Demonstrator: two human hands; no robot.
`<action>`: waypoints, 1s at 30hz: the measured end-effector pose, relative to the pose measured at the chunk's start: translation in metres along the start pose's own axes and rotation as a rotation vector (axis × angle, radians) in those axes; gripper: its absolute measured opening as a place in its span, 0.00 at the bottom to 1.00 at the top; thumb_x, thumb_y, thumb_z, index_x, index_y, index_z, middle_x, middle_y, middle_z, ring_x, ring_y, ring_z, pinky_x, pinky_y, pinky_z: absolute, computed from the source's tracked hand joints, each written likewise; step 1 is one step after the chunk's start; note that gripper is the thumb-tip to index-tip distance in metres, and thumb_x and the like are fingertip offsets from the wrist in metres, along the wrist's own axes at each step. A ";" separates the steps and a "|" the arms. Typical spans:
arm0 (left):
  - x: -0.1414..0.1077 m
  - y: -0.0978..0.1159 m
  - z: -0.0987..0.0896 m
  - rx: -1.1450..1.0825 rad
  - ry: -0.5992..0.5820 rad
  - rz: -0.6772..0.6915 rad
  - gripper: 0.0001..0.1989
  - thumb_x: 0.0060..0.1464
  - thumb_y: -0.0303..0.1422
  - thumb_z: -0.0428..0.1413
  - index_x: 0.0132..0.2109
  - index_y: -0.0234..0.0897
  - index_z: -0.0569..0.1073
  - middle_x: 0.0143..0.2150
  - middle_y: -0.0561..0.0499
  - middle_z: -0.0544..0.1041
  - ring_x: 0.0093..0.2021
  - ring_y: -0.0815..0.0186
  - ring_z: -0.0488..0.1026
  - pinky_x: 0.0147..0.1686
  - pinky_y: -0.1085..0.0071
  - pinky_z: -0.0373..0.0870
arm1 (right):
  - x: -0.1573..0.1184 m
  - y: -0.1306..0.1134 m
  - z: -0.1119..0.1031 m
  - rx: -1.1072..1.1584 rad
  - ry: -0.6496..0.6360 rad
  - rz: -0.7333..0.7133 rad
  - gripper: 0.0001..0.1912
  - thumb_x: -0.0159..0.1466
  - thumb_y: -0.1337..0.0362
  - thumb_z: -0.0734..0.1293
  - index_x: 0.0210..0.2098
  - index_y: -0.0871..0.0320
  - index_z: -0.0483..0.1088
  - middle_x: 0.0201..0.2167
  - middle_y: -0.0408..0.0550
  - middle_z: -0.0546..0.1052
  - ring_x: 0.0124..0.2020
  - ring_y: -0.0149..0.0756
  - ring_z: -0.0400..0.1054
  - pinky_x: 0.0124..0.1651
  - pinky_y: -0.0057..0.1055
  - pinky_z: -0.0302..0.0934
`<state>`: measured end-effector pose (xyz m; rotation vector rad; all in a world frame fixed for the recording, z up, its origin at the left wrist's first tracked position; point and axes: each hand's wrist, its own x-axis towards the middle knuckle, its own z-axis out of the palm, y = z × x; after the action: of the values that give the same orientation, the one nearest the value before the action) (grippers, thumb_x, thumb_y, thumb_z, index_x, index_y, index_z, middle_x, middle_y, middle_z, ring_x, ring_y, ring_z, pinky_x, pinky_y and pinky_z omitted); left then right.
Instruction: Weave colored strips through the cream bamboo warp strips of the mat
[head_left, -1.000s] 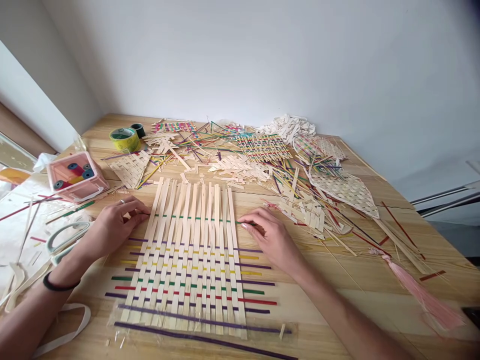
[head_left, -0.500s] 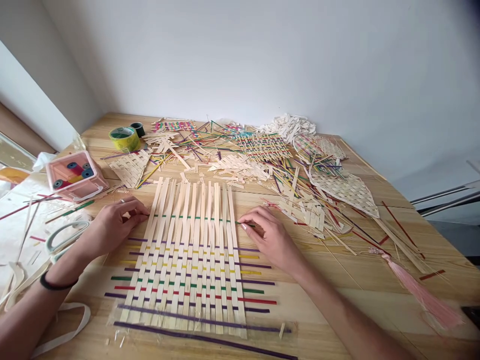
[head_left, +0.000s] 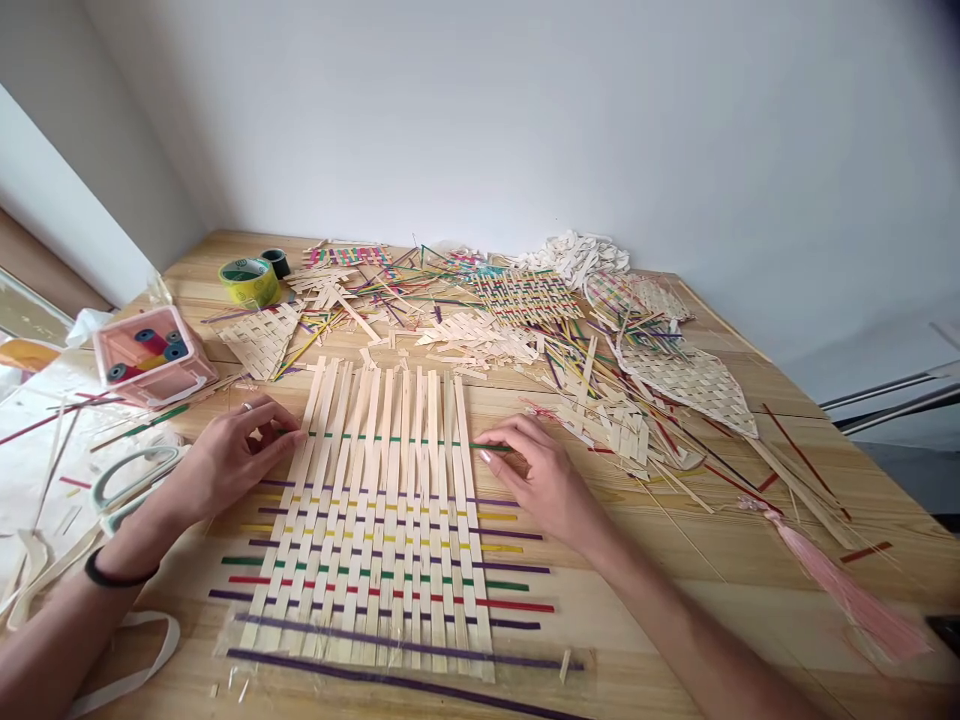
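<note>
A woven mat of pale bamboo strips lies in front of me, crossed by purple, yellow, green and red strips in its lower part. Higher up, a green strip runs across the pale ones, apart from the topmost purple row. Its left end is pinched by my left hand, at the mat's left edge. My right hand grips the other end between thumb and fingers, just past the right edge. Clear tape and purple strips lie along the mat's near end.
Left are a pink box of thread spools and scissors beside my left forearm. Tape rolls stand behind. Loose strips and woven pieces cover the back. A woven fan and pink tassel lie right.
My left hand has shifted slightly right, its fingers now over the mat's left edge. The right hand stays nearly in place, and the green strip is still held at both ends.
</note>
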<state>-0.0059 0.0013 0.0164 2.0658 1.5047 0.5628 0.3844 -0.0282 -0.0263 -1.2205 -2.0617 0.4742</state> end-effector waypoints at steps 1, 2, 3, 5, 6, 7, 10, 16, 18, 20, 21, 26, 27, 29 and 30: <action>0.000 0.000 0.001 -0.003 0.005 -0.004 0.21 0.60 0.53 0.56 0.40 0.39 0.77 0.37 0.50 0.77 0.30 0.67 0.71 0.28 0.73 0.68 | 0.000 0.000 0.000 -0.001 -0.001 -0.002 0.07 0.71 0.69 0.64 0.44 0.53 0.74 0.41 0.50 0.77 0.44 0.43 0.73 0.47 0.42 0.69; 0.000 -0.001 0.001 -0.002 0.010 -0.011 0.21 0.59 0.53 0.57 0.39 0.39 0.77 0.35 0.51 0.76 0.29 0.67 0.70 0.27 0.73 0.67 | 0.000 0.000 0.000 -0.003 -0.001 0.000 0.07 0.71 0.68 0.65 0.44 0.53 0.74 0.41 0.50 0.77 0.44 0.43 0.73 0.47 0.42 0.69; 0.000 -0.001 0.002 0.000 0.016 -0.017 0.21 0.58 0.54 0.58 0.39 0.39 0.76 0.34 0.52 0.75 0.27 0.68 0.69 0.26 0.74 0.66 | 0.000 0.000 -0.001 -0.006 -0.003 0.002 0.06 0.71 0.68 0.65 0.44 0.53 0.73 0.41 0.50 0.77 0.44 0.43 0.73 0.48 0.42 0.69; 0.000 -0.002 0.003 0.001 0.023 -0.025 0.21 0.56 0.54 0.60 0.37 0.39 0.74 0.31 0.53 0.73 0.26 0.69 0.67 0.24 0.74 0.64 | 0.000 0.000 -0.001 -0.010 -0.006 0.004 0.05 0.70 0.68 0.66 0.44 0.53 0.73 0.41 0.50 0.77 0.45 0.43 0.72 0.49 0.42 0.69; 0.000 -0.002 0.003 -0.001 0.022 -0.026 0.21 0.56 0.54 0.60 0.37 0.39 0.74 0.30 0.54 0.72 0.25 0.69 0.66 0.24 0.74 0.63 | 0.000 0.000 0.000 -0.010 -0.008 0.003 0.04 0.70 0.67 0.67 0.44 0.53 0.73 0.41 0.50 0.77 0.45 0.44 0.72 0.49 0.43 0.68; 0.000 -0.002 0.004 -0.002 0.020 -0.025 0.22 0.56 0.54 0.60 0.37 0.39 0.73 0.30 0.54 0.71 0.25 0.69 0.65 0.24 0.74 0.63 | -0.001 0.000 0.000 -0.010 -0.010 0.002 0.04 0.69 0.67 0.68 0.44 0.54 0.72 0.41 0.50 0.77 0.45 0.44 0.72 0.49 0.43 0.68; 0.000 -0.002 0.005 0.005 0.027 -0.010 0.22 0.55 0.54 0.61 0.37 0.39 0.73 0.30 0.54 0.71 0.25 0.69 0.65 0.25 0.73 0.63 | -0.001 0.000 0.000 -0.012 -0.015 0.009 0.05 0.68 0.65 0.70 0.44 0.53 0.72 0.41 0.50 0.77 0.45 0.44 0.72 0.50 0.44 0.68; 0.000 -0.002 0.005 0.025 0.033 0.001 0.21 0.55 0.54 0.61 0.36 0.39 0.72 0.29 0.55 0.70 0.25 0.69 0.65 0.25 0.73 0.62 | -0.001 -0.001 0.000 -0.024 -0.024 0.010 0.05 0.68 0.65 0.70 0.44 0.53 0.72 0.42 0.50 0.77 0.46 0.45 0.72 0.50 0.45 0.68; 0.000 -0.002 0.005 0.027 0.034 0.007 0.22 0.55 0.54 0.61 0.36 0.39 0.72 0.29 0.54 0.71 0.25 0.69 0.65 0.25 0.72 0.62 | -0.001 -0.001 0.000 -0.024 -0.023 0.008 0.06 0.68 0.65 0.70 0.44 0.53 0.71 0.42 0.50 0.76 0.46 0.45 0.71 0.50 0.45 0.68; 0.001 -0.002 0.005 0.032 0.038 0.014 0.21 0.55 0.54 0.61 0.36 0.39 0.72 0.29 0.55 0.71 0.25 0.69 0.65 0.25 0.72 0.62 | -0.001 -0.001 0.000 -0.024 -0.024 0.009 0.06 0.68 0.66 0.70 0.44 0.54 0.71 0.41 0.50 0.76 0.45 0.44 0.71 0.50 0.44 0.68; 0.001 -0.001 0.005 0.036 0.038 0.017 0.21 0.55 0.54 0.60 0.36 0.39 0.72 0.29 0.55 0.70 0.25 0.69 0.64 0.25 0.72 0.62 | -0.002 -0.001 0.000 -0.023 -0.025 0.009 0.06 0.68 0.67 0.70 0.44 0.54 0.71 0.41 0.50 0.76 0.45 0.44 0.71 0.50 0.44 0.68; 0.001 -0.002 0.006 0.040 0.022 0.012 0.22 0.55 0.54 0.60 0.36 0.39 0.72 0.29 0.55 0.70 0.25 0.68 0.65 0.26 0.71 0.62 | -0.001 0.003 0.002 -0.033 0.016 -0.009 0.05 0.70 0.68 0.66 0.44 0.54 0.72 0.41 0.51 0.76 0.46 0.45 0.71 0.52 0.47 0.67; 0.001 -0.002 0.006 0.039 0.019 0.011 0.22 0.56 0.54 0.60 0.36 0.39 0.72 0.29 0.55 0.70 0.25 0.68 0.65 0.27 0.71 0.63 | 0.001 -0.001 0.001 -0.052 0.052 -0.016 0.06 0.70 0.68 0.65 0.44 0.53 0.73 0.41 0.51 0.76 0.46 0.46 0.71 0.54 0.50 0.65; 0.001 -0.003 0.006 0.042 0.016 0.012 0.21 0.57 0.54 0.59 0.35 0.39 0.72 0.29 0.55 0.70 0.25 0.68 0.64 0.27 0.70 0.63 | 0.004 -0.018 -0.006 -0.076 0.131 -0.037 0.07 0.70 0.67 0.64 0.44 0.53 0.73 0.40 0.51 0.77 0.46 0.47 0.71 0.57 0.54 0.63; 0.001 -0.004 0.006 0.042 0.016 0.013 0.21 0.57 0.54 0.59 0.36 0.39 0.72 0.29 0.54 0.70 0.26 0.68 0.65 0.28 0.70 0.63 | 0.005 -0.033 -0.012 -0.062 0.147 -0.049 0.07 0.70 0.67 0.64 0.43 0.52 0.73 0.40 0.51 0.77 0.45 0.47 0.71 0.56 0.54 0.63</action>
<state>-0.0050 0.0021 0.0092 2.1085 1.5254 0.5579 0.3707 -0.0405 0.0040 -1.2004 -1.9890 0.2910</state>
